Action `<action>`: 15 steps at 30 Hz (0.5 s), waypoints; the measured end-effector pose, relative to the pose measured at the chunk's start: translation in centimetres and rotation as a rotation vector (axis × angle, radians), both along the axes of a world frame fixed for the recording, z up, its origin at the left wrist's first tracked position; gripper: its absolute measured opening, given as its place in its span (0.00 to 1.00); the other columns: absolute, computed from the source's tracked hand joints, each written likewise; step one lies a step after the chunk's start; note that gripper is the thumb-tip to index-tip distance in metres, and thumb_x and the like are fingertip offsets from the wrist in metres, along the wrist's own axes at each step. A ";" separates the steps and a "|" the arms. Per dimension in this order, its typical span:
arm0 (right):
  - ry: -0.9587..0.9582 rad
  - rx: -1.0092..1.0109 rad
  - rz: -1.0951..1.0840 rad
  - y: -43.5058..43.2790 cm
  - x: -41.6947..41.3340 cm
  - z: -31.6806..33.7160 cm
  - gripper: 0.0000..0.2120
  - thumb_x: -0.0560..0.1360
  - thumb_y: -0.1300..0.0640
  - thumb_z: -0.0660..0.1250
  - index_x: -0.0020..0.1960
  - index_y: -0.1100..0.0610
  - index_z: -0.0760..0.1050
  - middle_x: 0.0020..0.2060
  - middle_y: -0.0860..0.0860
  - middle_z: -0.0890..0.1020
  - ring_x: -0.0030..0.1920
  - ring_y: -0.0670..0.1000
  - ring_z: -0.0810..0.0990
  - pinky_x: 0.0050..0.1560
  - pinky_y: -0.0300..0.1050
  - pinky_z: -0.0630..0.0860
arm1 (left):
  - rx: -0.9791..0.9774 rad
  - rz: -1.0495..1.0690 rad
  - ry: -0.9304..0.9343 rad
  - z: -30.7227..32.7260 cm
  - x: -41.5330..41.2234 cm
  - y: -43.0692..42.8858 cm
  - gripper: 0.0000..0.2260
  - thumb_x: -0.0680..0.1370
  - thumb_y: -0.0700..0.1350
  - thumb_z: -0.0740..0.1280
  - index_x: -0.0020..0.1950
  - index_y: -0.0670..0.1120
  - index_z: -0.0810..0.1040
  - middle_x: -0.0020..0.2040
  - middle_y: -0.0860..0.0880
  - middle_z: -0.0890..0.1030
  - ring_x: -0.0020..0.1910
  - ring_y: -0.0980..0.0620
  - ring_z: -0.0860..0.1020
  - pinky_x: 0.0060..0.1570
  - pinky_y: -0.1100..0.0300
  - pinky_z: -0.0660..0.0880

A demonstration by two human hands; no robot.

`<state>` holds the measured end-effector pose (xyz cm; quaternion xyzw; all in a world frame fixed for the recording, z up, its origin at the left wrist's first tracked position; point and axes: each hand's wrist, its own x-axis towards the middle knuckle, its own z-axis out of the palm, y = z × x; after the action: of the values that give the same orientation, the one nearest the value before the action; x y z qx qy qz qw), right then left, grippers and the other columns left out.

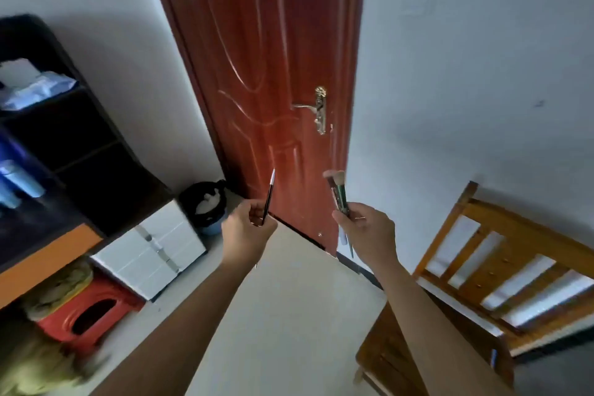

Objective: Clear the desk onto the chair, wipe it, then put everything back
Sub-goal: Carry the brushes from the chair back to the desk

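Note:
My left hand (246, 228) is closed around a thin dark pencil-like stick (269, 193) that points up toward the door. My right hand (369, 230) grips a bundle of makeup brushes (339, 193) with green handles, bristles up, handle ends sticking out below the fist. Both hands hover over the pale floor in front of the door. The wooden chair (482, 280) with a slatted back stands at the lower right, its seat partly hidden behind my right forearm. The desk's orange edge (48, 254) shows at the left.
A red-brown door (273, 74) with a brass handle is straight ahead. At left stand a dark shelf unit (64, 138), a white drawer box (151, 251), a black-lined bin (205, 202) and a red plastic stool (86, 315) under the desk.

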<state>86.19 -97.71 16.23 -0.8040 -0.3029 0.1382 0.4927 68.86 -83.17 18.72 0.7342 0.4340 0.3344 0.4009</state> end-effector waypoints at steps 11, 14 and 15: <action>0.013 0.083 0.576 26.4 -39.2 4.4 0.05 0.74 0.51 0.75 0.45 0.53 0.84 0.34 0.48 0.85 0.36 0.48 0.81 0.41 0.46 0.76 | 0.236 0.517 0.018 5.7 -45.8 15.9 0.12 0.69 0.39 0.73 0.46 0.54 0.77 0.36 0.57 0.80 0.41 0.65 0.77 0.37 0.77 0.68; 0.035 0.086 0.714 31.3 -46.9 4.7 0.05 0.74 0.49 0.74 0.45 0.49 0.84 0.35 0.44 0.85 0.36 0.44 0.82 0.40 0.40 0.76 | 0.218 0.660 0.020 5.7 -54.2 18.2 0.11 0.69 0.40 0.73 0.45 0.54 0.78 0.36 0.56 0.80 0.40 0.66 0.77 0.38 0.78 0.68; 0.045 0.083 0.745 32.8 -48.9 4.7 0.05 0.74 0.48 0.74 0.46 0.48 0.84 0.35 0.43 0.85 0.37 0.43 0.82 0.41 0.38 0.76 | 0.206 0.699 0.021 5.4 -56.3 19.0 0.11 0.69 0.40 0.73 0.45 0.54 0.78 0.36 0.56 0.80 0.40 0.66 0.77 0.38 0.77 0.68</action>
<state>37.26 -64.92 20.94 -0.6147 -0.5689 0.3133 0.4476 12.57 -64.20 24.11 0.5815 0.6267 0.4857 0.1821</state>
